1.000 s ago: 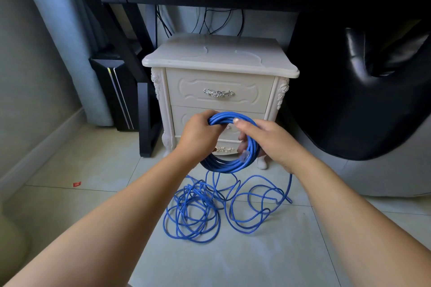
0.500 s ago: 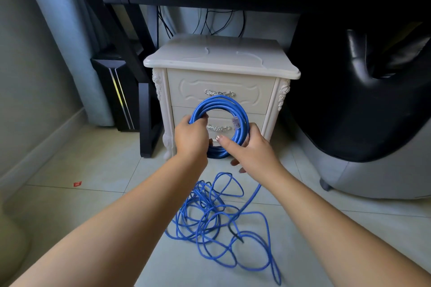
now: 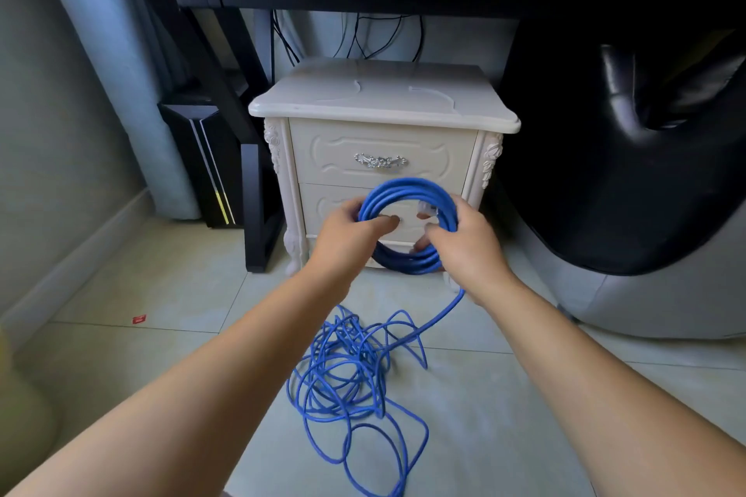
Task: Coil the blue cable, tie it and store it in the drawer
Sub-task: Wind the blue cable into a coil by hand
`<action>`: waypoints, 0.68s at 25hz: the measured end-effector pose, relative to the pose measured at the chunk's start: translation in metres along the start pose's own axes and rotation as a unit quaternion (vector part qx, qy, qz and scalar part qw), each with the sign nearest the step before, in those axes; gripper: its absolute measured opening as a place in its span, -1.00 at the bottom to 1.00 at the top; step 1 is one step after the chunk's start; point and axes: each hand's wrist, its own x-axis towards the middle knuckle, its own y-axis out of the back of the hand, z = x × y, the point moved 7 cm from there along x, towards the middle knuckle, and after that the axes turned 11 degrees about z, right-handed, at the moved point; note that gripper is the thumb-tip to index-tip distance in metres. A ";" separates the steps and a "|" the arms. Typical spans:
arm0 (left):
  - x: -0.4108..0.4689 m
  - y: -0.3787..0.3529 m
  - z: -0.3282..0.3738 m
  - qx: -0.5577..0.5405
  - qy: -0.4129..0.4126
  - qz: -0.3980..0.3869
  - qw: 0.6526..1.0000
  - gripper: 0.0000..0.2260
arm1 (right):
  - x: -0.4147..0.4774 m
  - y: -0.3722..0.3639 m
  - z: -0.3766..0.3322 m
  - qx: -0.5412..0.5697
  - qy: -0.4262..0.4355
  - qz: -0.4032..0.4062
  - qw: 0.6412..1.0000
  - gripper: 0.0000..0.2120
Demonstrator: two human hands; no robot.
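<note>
As left hand (image 3: 347, 232) and right hand (image 3: 470, 244) clutch the coil (image 3: 403, 185), slack (image 3: 347, 367) exits at five o'clock.
Right hand is nearer it.

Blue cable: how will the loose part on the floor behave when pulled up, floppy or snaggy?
Probably floppy yet springy: the floor pile lies in loose overlapping loops, so it may snag. The untied coil likely springs open if the left hand or right hand lets go.

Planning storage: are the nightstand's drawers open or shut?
Shut. The upper drawer and the lower drawer sit flush in the nightstand; no gap shows.
</note>
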 end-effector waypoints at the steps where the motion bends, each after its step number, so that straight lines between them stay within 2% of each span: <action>1: 0.001 0.001 0.008 0.043 -0.066 -0.007 0.997 -0.74 | 0.000 -0.003 -0.002 -0.057 0.032 -0.016 0.998 -0.69; 2: -0.001 0.000 0.016 0.093 -0.137 -0.027 0.986 -0.61 | -0.001 -0.007 -0.003 -0.111 0.063 -0.035 0.991 -0.71; 4: -0.008 -0.010 0.026 0.198 -0.257 -0.103 0.940 -0.39 | -0.004 -0.014 -0.006 -0.224 0.120 -0.069 0.965 -0.77; 6: -0.014 -0.020 0.020 0.307 -0.297 -0.170 0.888 -0.27 | -0.007 -0.017 -0.010 -0.304 0.159 -0.083 0.936 -0.78; 8: -0.012 -0.021 0.014 0.378 -0.290 -0.144 0.867 -0.33 | -0.011 -0.021 -0.015 -0.346 0.199 -0.092 0.912 -0.73; 10: -0.006 -0.016 0.016 0.393 -0.283 -0.055 0.873 -0.55 | -0.015 -0.025 -0.021 -0.355 0.233 -0.092 0.901 -0.75; 12: -0.003 -0.013 0.020 0.364 -0.293 -0.006 0.884 -0.71 | -0.015 -0.024 -0.026 -0.334 0.236 -0.070 0.910 -0.78; 15: -0.001 -0.009 0.022 0.301 -0.274 0.001 0.913 -0.84 | -0.006 -0.012 -0.025 -0.250 0.163 -0.030 0.954 -0.78; 17: 0.002 -0.004 0.020 0.209 -0.222 -0.001 0.952 -0.97 | 0.000 -0.007 -0.016 -0.189 0.105 -0.021 0.976 -0.84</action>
